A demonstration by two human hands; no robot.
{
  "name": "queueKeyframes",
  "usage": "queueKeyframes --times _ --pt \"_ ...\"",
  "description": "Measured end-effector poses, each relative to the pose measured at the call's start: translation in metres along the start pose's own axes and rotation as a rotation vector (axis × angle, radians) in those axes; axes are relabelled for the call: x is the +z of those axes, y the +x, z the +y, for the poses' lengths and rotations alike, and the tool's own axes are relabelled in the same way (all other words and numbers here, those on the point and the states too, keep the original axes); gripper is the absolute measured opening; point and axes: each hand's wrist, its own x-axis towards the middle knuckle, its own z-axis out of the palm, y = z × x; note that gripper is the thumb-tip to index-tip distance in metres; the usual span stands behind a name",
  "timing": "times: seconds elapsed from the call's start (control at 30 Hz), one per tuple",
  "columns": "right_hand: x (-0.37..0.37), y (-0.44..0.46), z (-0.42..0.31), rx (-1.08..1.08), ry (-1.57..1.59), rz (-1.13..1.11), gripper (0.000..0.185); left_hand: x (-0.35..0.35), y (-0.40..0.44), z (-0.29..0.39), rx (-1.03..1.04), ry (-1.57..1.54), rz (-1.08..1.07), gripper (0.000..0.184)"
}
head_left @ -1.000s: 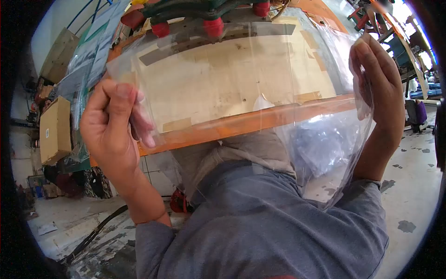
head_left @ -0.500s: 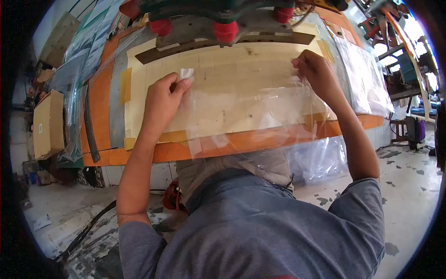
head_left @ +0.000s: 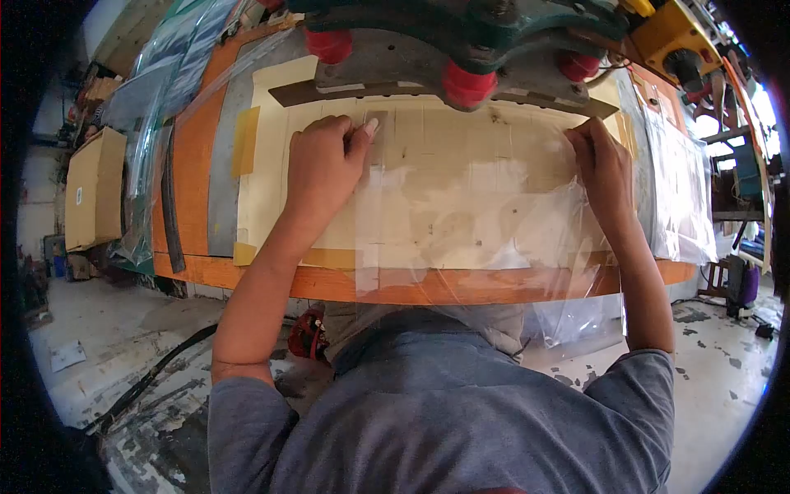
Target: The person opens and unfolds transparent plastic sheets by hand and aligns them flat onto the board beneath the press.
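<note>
A clear plastic sheet (head_left: 477, 222) stretches between my two hands over a pale yellow board (head_left: 267, 177). My left hand (head_left: 327, 165) pinches its upper left corner between thumb and fingers. On the other side, my right hand (head_left: 602, 169) is closed on the sheet's upper right corner. The sheet's lower part hangs over the orange table edge (head_left: 395, 286) toward my lap. Just beyond my hands lies a dark metal strip (head_left: 309, 95) under the machine head.
The green machine head (head_left: 527, 37) with red round feet (head_left: 469, 85) overhangs the board's far side. Clear plastic sheets (head_left: 679, 193) lie at the right. A cardboard box (head_left: 96, 189) stands left, near a dark strip (head_left: 172, 206). A yellow control box (head_left: 676, 45) is upper right.
Both hands have moved the sheet farther over the board, toward the metal strip, and it now lies flatter. The camera view has shifted too.
</note>
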Motion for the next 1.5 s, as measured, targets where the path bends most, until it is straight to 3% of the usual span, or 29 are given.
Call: queueKeyframes --times 0.07,0.23,0.4,0.73,0.9,1.03,1.17,1.5 --pt "0.004 0.003 0.001 -0.021 0.013 0.031 0.019 0.003 0.001 0.001 0.105 0.092 0.076 0.041" --pt "0.003 0.006 -0.004 0.009 0.039 0.041 0.018 -0.002 0.003 0.006 0.0 0.013 0.04 0.039" --pt "0.001 0.007 0.003 0.252 0.289 -0.058 0.021 -0.001 -0.001 0.001 -0.017 -0.11 0.019 0.035" --pt "0.002 0.004 0.009 0.286 0.409 -0.047 0.026 -0.003 -0.003 0.001 -0.059 -0.255 -0.05 0.03" --pt "-0.005 0.005 0.008 0.265 0.661 -0.109 0.023 0.0 -0.003 -0.002 0.012 -0.214 -0.012 0.028" --pt "-0.006 0.003 0.018 0.322 0.685 -0.14 0.022 0.001 -0.003 -0.004 0.052 -0.15 0.005 0.024" --pt "-0.002 0.001 0.012 0.286 0.51 -0.095 0.021 0.006 -0.003 -0.004 0.137 0.001 0.046 0.02" --pt "-0.002 0.0 0.003 0.251 0.365 -0.051 0.021 0.001 -0.007 0.012 0.04 0.276 -0.009 0.026"
